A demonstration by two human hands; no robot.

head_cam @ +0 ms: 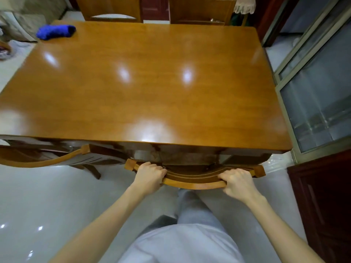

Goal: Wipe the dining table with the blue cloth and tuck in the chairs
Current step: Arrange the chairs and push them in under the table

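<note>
The left hand and the right hand both wrap their fingers tight around the curved top of a wooden chair. The chair sits half under the surface. Far beyond the left hand, the blue cloth lies on the surface's far corner.

Both arms out in front of me, forearms bare, angling inward toward the chair rail. My left hand grips near the rail's left end, knuckles up, fingers curled over its far side. My right hand grips near the rail's right end the same way. Both wrists are roughly straight.
</note>
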